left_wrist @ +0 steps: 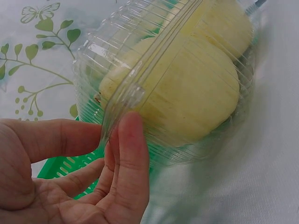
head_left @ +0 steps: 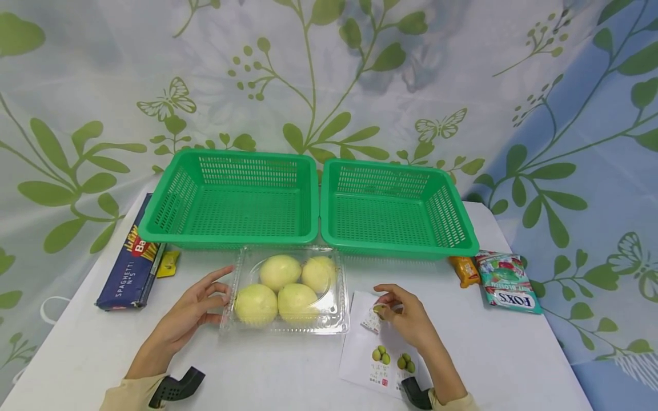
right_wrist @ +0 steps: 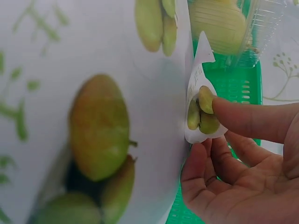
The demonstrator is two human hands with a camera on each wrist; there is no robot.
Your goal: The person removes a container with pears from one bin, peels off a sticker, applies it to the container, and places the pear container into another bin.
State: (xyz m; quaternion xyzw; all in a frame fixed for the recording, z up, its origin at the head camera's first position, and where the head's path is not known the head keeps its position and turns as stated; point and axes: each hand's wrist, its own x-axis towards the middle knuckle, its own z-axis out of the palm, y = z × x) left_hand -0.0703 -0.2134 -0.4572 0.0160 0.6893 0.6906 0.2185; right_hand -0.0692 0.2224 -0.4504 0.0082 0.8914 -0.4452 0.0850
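A clear plastic clamshell box (head_left: 340,319) with several pale yellow fruits (head_left: 280,271) inside lies in the middle of the table, closed. At its left side, my left hand (head_left: 187,317) pinches the box's rim between thumb and fingers; the left wrist view shows this closely. My right hand (head_left: 408,319), right of the box, pinches a small white label (right_wrist: 195,105) printed with green fruits and small writing. The label's edges curl. Under that hand is a white sheet (head_left: 354,359) printed with more fruit pictures, its upper left corner close to the box.
Two green plastic baskets (head_left: 228,237) (head_left: 401,246) stand side by side behind the box. At left lie a blue spaghetti pack (head_left: 125,277) and a small yellow packet (head_left: 168,264). An orange packet (head_left: 465,271) and a Fox's candy bag (head_left: 508,282) lie at right.
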